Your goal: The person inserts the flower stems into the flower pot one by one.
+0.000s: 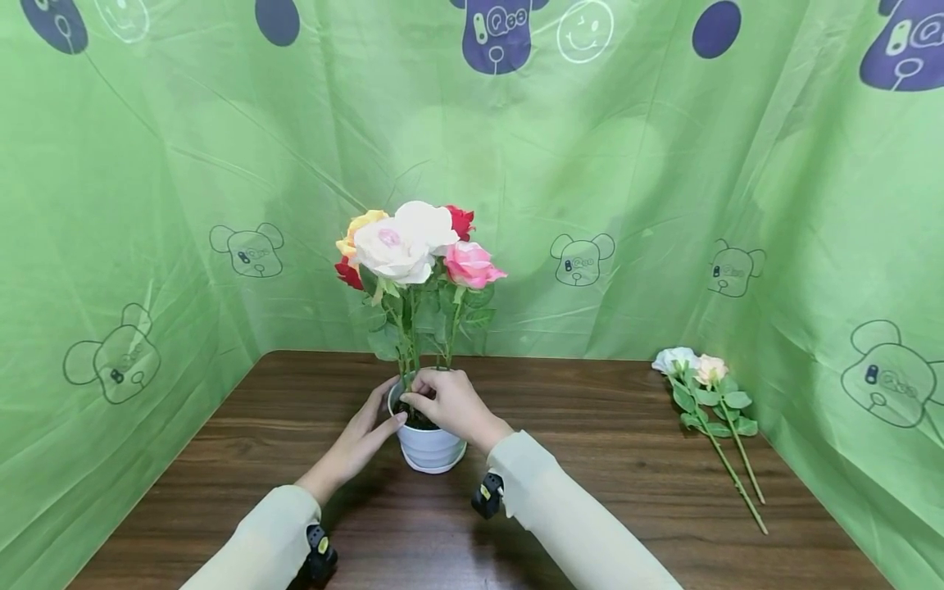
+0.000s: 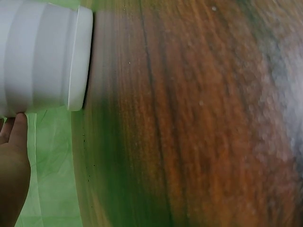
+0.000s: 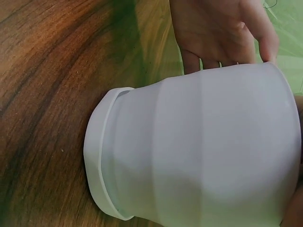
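White flowerpot (image 1: 432,451), upright on the wooden table (image 1: 590,459), keep steady with the left hand (image 1: 361,430) curled round its side, and, with the right hand (image 1: 453,401) apparently pinching a rose stem (image 1: 415,352) just above the soil (image 1: 417,421), press straight down without twisting

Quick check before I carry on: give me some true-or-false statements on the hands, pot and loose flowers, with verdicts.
1. The left hand holds the white pot. True.
2. The right hand is at the pot's mouth. True.
3. The pot lies on its side. False: the pot stands upright on a saucer.
4. A loose peach bloom and a loose white bloom are on the table. True.
5. In the head view, the loose white bloom lies right of the loose peach bloom. False: it lies left.
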Demonstrator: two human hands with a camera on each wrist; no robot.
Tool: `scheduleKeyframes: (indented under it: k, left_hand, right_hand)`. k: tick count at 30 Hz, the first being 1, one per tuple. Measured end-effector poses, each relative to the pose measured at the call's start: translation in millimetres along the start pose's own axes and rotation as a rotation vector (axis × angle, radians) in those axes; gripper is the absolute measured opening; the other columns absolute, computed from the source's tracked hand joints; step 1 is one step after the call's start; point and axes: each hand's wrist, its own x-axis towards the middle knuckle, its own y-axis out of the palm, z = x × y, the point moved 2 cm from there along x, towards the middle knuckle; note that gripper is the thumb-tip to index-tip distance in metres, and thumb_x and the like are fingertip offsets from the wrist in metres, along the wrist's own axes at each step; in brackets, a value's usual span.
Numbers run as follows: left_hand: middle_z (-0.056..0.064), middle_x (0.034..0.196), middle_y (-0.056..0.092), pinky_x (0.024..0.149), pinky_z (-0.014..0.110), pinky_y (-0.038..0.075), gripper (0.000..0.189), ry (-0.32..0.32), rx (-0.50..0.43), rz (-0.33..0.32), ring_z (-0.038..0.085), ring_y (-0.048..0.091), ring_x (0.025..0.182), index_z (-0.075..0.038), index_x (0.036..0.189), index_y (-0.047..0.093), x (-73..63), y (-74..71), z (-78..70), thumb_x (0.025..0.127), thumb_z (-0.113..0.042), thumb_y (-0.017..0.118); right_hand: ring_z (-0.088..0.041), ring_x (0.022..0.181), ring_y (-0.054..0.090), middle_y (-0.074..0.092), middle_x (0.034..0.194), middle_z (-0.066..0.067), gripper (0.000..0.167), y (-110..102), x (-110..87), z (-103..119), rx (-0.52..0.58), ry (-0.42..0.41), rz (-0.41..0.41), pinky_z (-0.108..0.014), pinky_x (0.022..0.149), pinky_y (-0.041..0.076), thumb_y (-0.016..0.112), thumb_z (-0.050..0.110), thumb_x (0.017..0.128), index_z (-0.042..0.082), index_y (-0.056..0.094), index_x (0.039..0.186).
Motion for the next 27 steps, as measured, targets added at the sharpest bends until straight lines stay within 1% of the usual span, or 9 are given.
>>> scheduleKeyframes:
  k: [4, 8, 10, 14, 19, 27]
  left_hand:
    - [0.015, 0.157, 0.036, 0.113, 0.056, 0.027, 0.062, -0.003, 0.01, -0.003, 0.03, 0.031, 0.144, -0.014, 0.158, 0.026, -0.1, -0.2, 2.5, 0.104, -0.025, 0.056]
    - [0.016, 0.156, 0.037, 0.114, 0.053, 0.026, 0.062, 0.011, 0.018, -0.009, 0.032, 0.031, 0.143, -0.011, 0.158, 0.027, 0.4, -0.3, 4.0, 0.104, -0.024, 0.055]
    - [0.017, 0.156, 0.037, 0.114, 0.049, 0.028, 0.061, 0.021, 0.024, -0.007, 0.033, 0.032, 0.143, -0.01, 0.157, 0.027, 0.8, 0.1, 4.0, 0.105, -0.024, 0.055]
    - [0.015, 0.156, 0.037, 0.114, 0.044, 0.029, 0.061, 0.023, 0.013, 0.001, 0.032, 0.033, 0.143, -0.012, 0.158, 0.027, 1.6, 0.7, 3.1, 0.105, -0.024, 0.054]
    - [0.013, 0.156, 0.037, 0.114, 0.05, 0.029, 0.06, 0.017, -0.005, 0.003, 0.031, 0.033, 0.143, -0.016, 0.157, 0.027, 2.0, 0.4, 1.6, 0.105, -0.023, 0.055]
    - [0.014, 0.156, 0.038, 0.113, 0.056, 0.027, 0.06, 0.012, -0.004, -0.002, 0.031, 0.035, 0.142, -0.014, 0.158, 0.028, 1.4, 0.1, 1.6, 0.104, -0.022, 0.055]
  right_hand:
    - [0.001, 0.064, 0.056, 0.067, 0.076, 0.01, 0.012, 1.1, 0.5, -0.6, 0.017, 0.02, 0.008, -0.017, 0.058, 0.046, 0.072, 0.022, 0.095, 0.016, 0.07, 0.085]
    - [0.002, 0.065, 0.058, 0.068, 0.077, 0.011, 0.012, 0.8, 1.1, -0.4, 0.038, 0.048, 0.022, -0.016, 0.059, 0.047, 0.071, 0.022, 0.095, 0.016, 0.072, 0.085]
    - [0.002, 0.067, 0.059, 0.069, 0.078, 0.011, 0.012, 0.4, 1.6, -0.4, 0.035, 0.059, 0.028, -0.016, 0.059, 0.047, 0.071, 0.023, 0.095, 0.016, 0.073, 0.086]
    - [0.003, 0.071, 0.061, 0.07, 0.081, 0.011, 0.012, 0.0, 3.1, -0.1, 0.029, 0.092, 0.045, -0.016, 0.063, 0.049, 0.072, 0.025, 0.095, 0.016, 0.076, 0.089]
    - [0.003, 0.076, 0.063, 0.073, 0.085, 0.011, 0.012, -1.1, 4.4, 1.5, 0.042, 0.104, 0.055, -0.016, 0.067, 0.051, 0.073, 0.026, 0.095, 0.016, 0.078, 0.094]
    - [0.003, 0.081, 0.065, 0.074, 0.089, 0.01, 0.013, -2.3, 2.5, 2.5, 0.068, 0.079, 0.051, -0.016, 0.07, 0.052, 0.073, 0.027, 0.095, 0.016, 0.079, 0.1]
